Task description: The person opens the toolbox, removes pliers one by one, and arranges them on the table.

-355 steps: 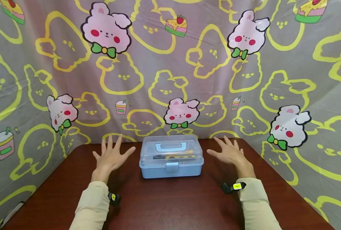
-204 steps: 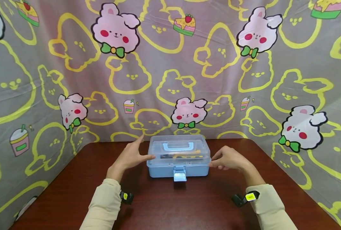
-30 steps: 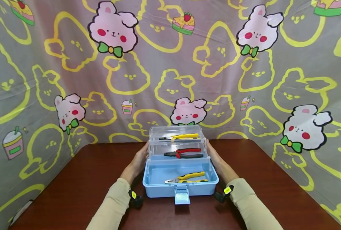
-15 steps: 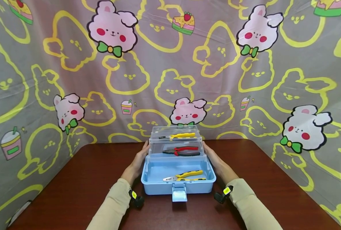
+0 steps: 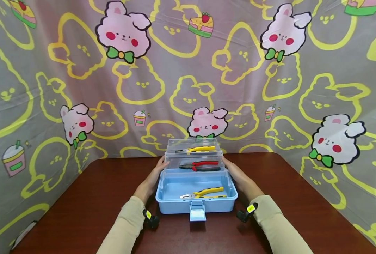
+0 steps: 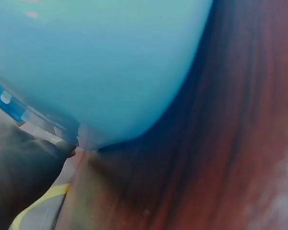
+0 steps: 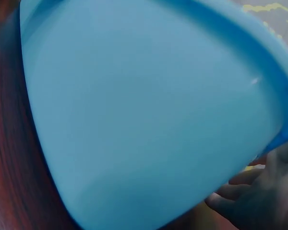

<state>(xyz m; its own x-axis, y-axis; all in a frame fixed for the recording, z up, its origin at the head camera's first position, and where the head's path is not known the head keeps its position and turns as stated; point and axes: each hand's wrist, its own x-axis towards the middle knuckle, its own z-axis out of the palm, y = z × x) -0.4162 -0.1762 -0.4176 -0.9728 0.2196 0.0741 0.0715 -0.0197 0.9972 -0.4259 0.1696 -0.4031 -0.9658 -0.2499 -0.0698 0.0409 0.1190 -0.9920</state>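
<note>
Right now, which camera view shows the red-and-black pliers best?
The head view: it shows the red-and-black pliers from nose to handle ends, lying in the lower clear tray. Neither wrist view shows them at all; each looks at the outside of the blue box.

The right hand [image 7: 266, 196] is pointing its fingers [image 7: 230, 191] toward the lower edge of a blue box [image 7: 134, 115]; blur is hiding whether they are touching it. The box's smooth wall is filling most of the space above and to the left of the fingers. Its rim [image 7: 264, 36] is curving well above them, with a deeper blue band running along its inner side. Farther left of the fingers, beyond the box, the reddish-brown desk [image 7: 5, 158] is showing dark streaks. High above them, past the rim, a grey backdrop [image 7: 281, 21] is showing yellow lines.
</note>
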